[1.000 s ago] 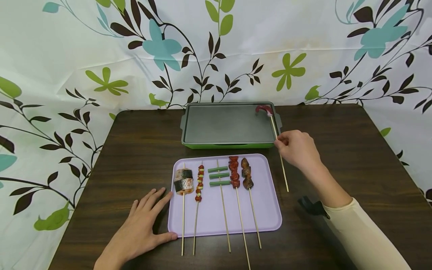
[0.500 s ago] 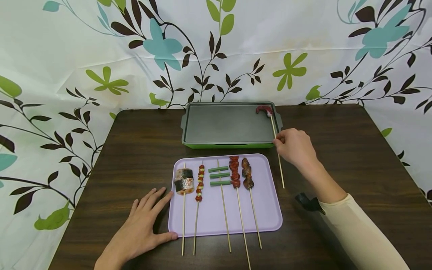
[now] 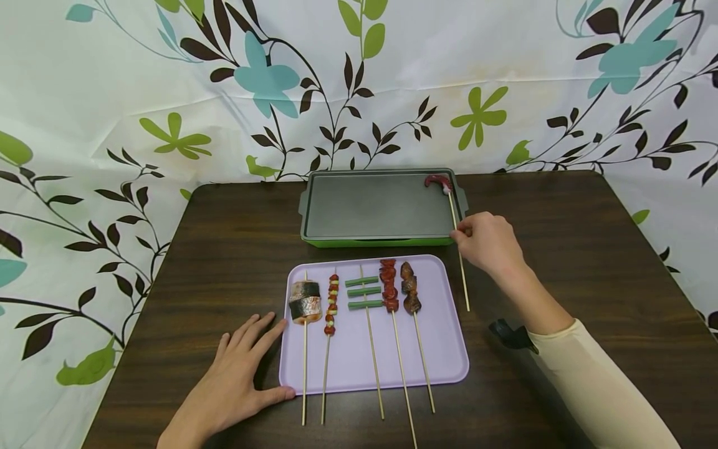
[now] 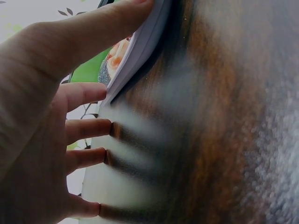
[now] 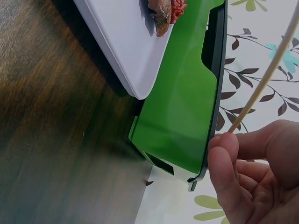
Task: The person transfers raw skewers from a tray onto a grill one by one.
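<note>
My right hand (image 3: pixel 488 243) pinches the thin stick of a skewer (image 3: pixel 462 274) between thumb and fingers. Its dark red, tentacle-like piece (image 3: pixel 439 182) lies over the right end of the green griddle's grey plate (image 3: pixel 376 206). In the right wrist view the stick (image 5: pixel 268 74) runs up from the fingertips, which are right by the griddle's edge. My left hand (image 3: pixel 235 368) rests with spread fingers at the left edge of the lilac tray (image 3: pixel 443 349). Thumb and index finger touch the tray's rim, while the other fingertips meet the table in the left wrist view.
Several skewers lie on the tray: a dark-wrapped roll (image 3: pixel 305 301), a thin red-and-pale one (image 3: pixel 332 305), green stalks (image 3: pixel 363 292), red pieces (image 3: pixel 389 287) and brown pieces (image 3: pixel 411 289). Their sticks overhang the tray's front edge. A patterned cloth (image 3: pixel 359 93) hangs behind the dark wooden table (image 3: pixel 235 237).
My right hand has shifted slightly left, and the stick's lower end has swung left and a little away from me. My left hand and the tray stay in place.
</note>
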`<state>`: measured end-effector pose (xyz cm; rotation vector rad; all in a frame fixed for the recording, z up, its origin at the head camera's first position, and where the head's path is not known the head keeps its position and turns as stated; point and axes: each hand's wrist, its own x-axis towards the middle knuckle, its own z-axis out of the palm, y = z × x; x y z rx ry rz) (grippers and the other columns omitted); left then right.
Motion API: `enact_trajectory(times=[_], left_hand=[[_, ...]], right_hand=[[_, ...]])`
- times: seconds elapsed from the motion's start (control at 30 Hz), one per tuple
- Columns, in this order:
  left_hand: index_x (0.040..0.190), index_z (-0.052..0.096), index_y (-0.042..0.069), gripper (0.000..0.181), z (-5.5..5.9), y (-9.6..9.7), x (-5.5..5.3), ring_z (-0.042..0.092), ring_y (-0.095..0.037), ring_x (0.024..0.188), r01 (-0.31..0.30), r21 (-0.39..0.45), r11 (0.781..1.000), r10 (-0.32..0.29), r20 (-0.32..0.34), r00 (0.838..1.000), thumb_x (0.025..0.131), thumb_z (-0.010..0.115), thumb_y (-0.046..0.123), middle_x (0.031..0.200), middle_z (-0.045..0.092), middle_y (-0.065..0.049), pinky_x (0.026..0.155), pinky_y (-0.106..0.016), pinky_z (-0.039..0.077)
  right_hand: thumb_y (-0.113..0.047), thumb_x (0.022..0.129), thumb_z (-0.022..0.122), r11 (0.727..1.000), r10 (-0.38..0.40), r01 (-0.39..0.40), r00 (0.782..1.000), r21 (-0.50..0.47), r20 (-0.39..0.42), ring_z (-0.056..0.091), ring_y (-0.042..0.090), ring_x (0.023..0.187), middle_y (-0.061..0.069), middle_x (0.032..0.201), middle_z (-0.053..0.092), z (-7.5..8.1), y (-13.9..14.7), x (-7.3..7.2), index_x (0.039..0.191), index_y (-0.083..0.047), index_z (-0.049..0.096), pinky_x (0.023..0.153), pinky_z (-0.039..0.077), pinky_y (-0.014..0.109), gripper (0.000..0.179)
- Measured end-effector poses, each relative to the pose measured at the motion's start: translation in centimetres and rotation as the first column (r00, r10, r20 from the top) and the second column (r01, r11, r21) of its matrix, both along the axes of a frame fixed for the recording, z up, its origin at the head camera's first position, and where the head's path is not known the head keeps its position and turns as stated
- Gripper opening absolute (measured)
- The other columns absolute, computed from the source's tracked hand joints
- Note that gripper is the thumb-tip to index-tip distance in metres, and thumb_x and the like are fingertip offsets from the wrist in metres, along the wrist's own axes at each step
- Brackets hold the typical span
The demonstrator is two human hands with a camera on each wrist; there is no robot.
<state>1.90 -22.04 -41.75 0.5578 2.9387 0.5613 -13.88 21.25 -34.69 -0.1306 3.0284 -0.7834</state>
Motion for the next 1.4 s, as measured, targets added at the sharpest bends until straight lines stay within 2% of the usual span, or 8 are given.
enact_trajectory(times=[0.23,0.83,1.13,1.4], left_hand=[[0.152,0.037,0.027,0.105,0.1,0.0,0.0,0.024,-0.039,0.142,0.001,0.003,1.0,-0.001,0.003,1.0,0.066,0.069,0.078,0.154,0.033,-0.007,0.095,-0.077,0.022],[0.152,0.037,0.027,0.105,0.2,0.0,0.0,0.025,-0.039,0.142,-0.002,-0.006,1.0,0.002,0.004,1.0,0.066,0.069,0.079,0.154,0.034,-0.007,0.095,-0.077,0.022],[0.153,0.036,0.028,0.105,0.1,0.0,0.0,0.025,-0.038,0.142,-0.001,-0.002,1.0,0.001,0.006,1.0,0.066,0.068,0.079,0.154,0.033,-0.006,0.094,-0.078,0.022],[0.153,0.036,0.028,0.105,0.0,0.0,0.0,0.025,-0.039,0.142,0.0,0.005,1.0,0.0,-0.001,1.0,0.066,0.069,0.078,0.155,0.033,-0.006,0.094,-0.078,0.022]], right_hand=[[-0.017,0.093,0.065,1.0,-0.007,0.007,1.0,-0.026,0.007,0.063,0.023,0.065,0.009,0.076,0.072,0.0,0.2,0.0,0.102,0.005,0.074,0.056,0.048,0.039,0.026],[-0.02,0.094,0.065,1.0,0.0,0.0,1.0,-0.029,0.009,0.062,0.019,0.062,0.002,0.066,0.068,-0.2,0.5,0.1,0.104,0.005,0.073,0.06,0.047,0.04,0.028],[-0.02,0.094,0.065,0.999,0.0,0.001,1.0,-0.043,0.009,0.06,0.016,0.057,0.005,0.07,0.069,-0.2,0.5,0.4,0.103,0.006,0.073,0.051,0.044,0.034,0.028],[-0.026,0.093,0.066,0.999,-0.018,0.017,1.0,-0.043,-0.024,0.064,0.018,0.062,0.006,0.075,0.071,0.3,0.7,1.2,0.104,0.002,0.074,0.056,0.048,0.038,0.031]])
